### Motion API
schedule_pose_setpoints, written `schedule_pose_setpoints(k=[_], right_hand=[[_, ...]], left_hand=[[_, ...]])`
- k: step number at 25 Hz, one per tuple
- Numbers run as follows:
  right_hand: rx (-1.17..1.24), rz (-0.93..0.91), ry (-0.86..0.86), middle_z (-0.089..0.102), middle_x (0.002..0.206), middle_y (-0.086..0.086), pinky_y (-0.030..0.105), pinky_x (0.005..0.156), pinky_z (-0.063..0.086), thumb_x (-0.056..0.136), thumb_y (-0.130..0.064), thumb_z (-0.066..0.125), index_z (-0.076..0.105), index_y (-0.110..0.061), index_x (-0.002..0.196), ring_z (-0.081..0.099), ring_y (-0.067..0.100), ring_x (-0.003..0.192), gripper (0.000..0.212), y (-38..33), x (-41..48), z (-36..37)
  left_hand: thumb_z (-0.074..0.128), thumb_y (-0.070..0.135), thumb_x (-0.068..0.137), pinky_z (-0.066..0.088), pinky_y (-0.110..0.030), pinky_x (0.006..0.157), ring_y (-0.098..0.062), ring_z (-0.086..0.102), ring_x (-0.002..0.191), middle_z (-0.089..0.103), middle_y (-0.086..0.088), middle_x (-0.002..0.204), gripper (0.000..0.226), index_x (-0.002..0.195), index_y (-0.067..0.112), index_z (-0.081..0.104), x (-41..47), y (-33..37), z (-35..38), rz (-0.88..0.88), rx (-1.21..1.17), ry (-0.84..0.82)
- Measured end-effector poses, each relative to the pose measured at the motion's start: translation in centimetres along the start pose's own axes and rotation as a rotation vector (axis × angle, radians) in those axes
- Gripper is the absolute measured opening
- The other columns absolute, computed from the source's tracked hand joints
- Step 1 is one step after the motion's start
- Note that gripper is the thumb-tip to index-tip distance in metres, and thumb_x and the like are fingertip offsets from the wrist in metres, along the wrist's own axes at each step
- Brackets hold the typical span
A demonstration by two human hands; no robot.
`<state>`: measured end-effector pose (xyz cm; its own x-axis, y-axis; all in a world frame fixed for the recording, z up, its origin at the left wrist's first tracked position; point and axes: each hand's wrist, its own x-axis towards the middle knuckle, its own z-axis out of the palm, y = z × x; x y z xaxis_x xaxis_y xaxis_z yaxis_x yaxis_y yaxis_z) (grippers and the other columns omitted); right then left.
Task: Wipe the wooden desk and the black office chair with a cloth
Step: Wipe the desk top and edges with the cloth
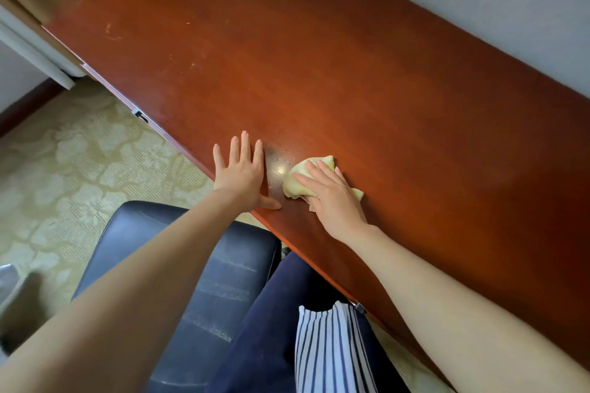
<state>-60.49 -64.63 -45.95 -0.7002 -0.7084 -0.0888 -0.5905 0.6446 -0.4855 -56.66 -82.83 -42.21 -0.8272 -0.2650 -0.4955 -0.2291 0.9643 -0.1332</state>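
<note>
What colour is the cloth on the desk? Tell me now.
Pale yellow; the cloth lies under the right hand, seen in the head view.

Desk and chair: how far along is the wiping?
Done: nothing can be confirmed as finished. In hand: the right hand presses the yellow cloth onto the desk near its front edge, with the left hand flat beside it. Left: pale marks show at the desk's far left end, and the black chair seat shows whitish streaks.
</note>
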Motion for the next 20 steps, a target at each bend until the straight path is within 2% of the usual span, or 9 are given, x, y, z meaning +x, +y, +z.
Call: schedule_pose_setpoints(k=[8, 9, 11, 12, 13, 14, 15, 17, 20], right_hand=[[0.004, -0.068, -0.063, 0.023, 0.156, 0.002, 0.031, 0.114, -0.005, 0.097, -0.017, 0.046, 0.038, -0.028, 0.142, 0.012, 0.020, 0.145, 0.047, -2.6, 7.9, 0.8], [0.018, -0.076, -0.064, 0.023, 0.156, 0.002, 0.030, 0.114, -0.006, 0.097, -0.016, 0.046, 0.038, -0.028, 0.142, 0.011, 0.020, 0.145, 0.048, -2.9, 9.0, 0.9], [0.032, -0.080, -0.038, 0.023, 0.156, 0.001, 0.029, 0.114, -0.007, 0.096, -0.013, 0.046, 0.041, -0.028, 0.141, 0.011, 0.019, 0.145, 0.048, -3.3, 10.7, 1.2], [0.034, -0.084, -0.032, 0.024, 0.155, 0.001, 0.028, 0.114, -0.008, 0.096, -0.011, 0.046, 0.043, -0.028, 0.140, 0.011, 0.019, 0.145, 0.047, -3.4, 11.2, 1.4], [0.041, -0.089, -0.032, 0.025, 0.155, 0.000, 0.026, 0.113, -0.009, 0.096, -0.011, 0.046, 0.044, -0.029, 0.139, 0.011, 0.018, 0.145, 0.046, -3.5, 11.6, 1.5], [0.051, -0.099, -0.030, 0.026, 0.155, 0.000, 0.025, 0.113, -0.010, 0.097, -0.012, 0.046, 0.044, -0.031, 0.139, 0.011, 0.018, 0.145, 0.046, -3.6, 12.5, 1.5], [0.050, -0.111, -0.030, 0.027, 0.154, -0.001, 0.026, 0.113, -0.009, 0.097, -0.014, 0.045, 0.042, -0.034, 0.139, 0.011, 0.018, 0.145, 0.046, -3.7, 13.5, 1.4], [0.036, -0.120, -0.017, 0.029, 0.153, -0.002, 0.028, 0.114, -0.006, 0.098, -0.018, 0.044, 0.039, -0.038, 0.140, 0.012, 0.018, 0.144, 0.047, -3.6, 16.9, 0.8], [0.009, -0.076, -0.017, 0.026, 0.155, -0.004, 0.030, 0.115, -0.004, 0.098, -0.022, 0.046, 0.042, -0.035, 0.139, 0.011, 0.015, 0.145, 0.043, -3.1, 23.4, -0.6]], left_hand=[[0.065, 0.075, 0.061, -0.003, -0.049, 0.115, -0.028, -0.007, 0.146, -0.013, -0.016, 0.157, 0.140, 0.147, 0.000, -0.016, 2.0, -3.4, -0.1, -0.021, -0.129, -0.057], [0.065, 0.076, 0.060, -0.002, -0.049, 0.115, -0.029, -0.002, 0.147, -0.007, -0.017, 0.158, 0.139, 0.148, 0.002, -0.012, 2.2, -3.5, 0.0, 0.003, -0.108, -0.038], [0.060, 0.080, 0.060, 0.008, -0.048, 0.114, -0.029, 0.029, 0.139, 0.030, -0.018, 0.150, 0.126, 0.149, 0.009, 0.007, 3.1, -4.6, -0.6, 0.072, -0.015, 0.059], [0.056, 0.081, 0.060, 0.017, -0.045, 0.111, -0.028, 0.047, 0.126, 0.051, -0.014, 0.133, 0.113, 0.144, 0.014, 0.021, 3.9, -5.7, -1.2, 0.107, -0.002, 0.120], [0.054, 0.082, 0.062, 0.025, -0.041, 0.104, -0.025, 0.057, 0.109, 0.064, -0.007, 0.111, 0.099, 0.135, 0.019, 0.034, 5.0, -6.8, -2.2, 0.139, -0.016, 0.176], [0.054, 0.081, 0.063, 0.031, -0.037, 0.097, -0.024, 0.060, 0.098, 0.067, 0.000, 0.097, 0.086, 0.125, 0.022, 0.043, 6.6, -8.1, -3.4, 0.180, -0.017, 0.219], [0.055, 0.079, 0.065, 0.035, -0.034, 0.092, -0.022, 0.061, 0.093, 0.068, 0.004, 0.094, 0.077, 0.120, 0.025, 0.047, 8.2, -9.2, -4.5, 0.234, -0.004, 0.251], [0.059, 0.073, 0.068, 0.034, -0.032, 0.092, -0.021, 0.058, 0.100, 0.068, 0.006, 0.105, 0.076, 0.128, 0.029, 0.047, 12.0, -11.2, -6.9, 0.356, 0.033, 0.285], [0.058, 0.073, 0.068, 0.027, -0.033, 0.104, -0.021, 0.048, 0.121, 0.054, 0.003, 0.134, 0.093, 0.145, 0.028, 0.031, 17.2, -13.9, -9.5, 0.453, 0.066, 0.307]])
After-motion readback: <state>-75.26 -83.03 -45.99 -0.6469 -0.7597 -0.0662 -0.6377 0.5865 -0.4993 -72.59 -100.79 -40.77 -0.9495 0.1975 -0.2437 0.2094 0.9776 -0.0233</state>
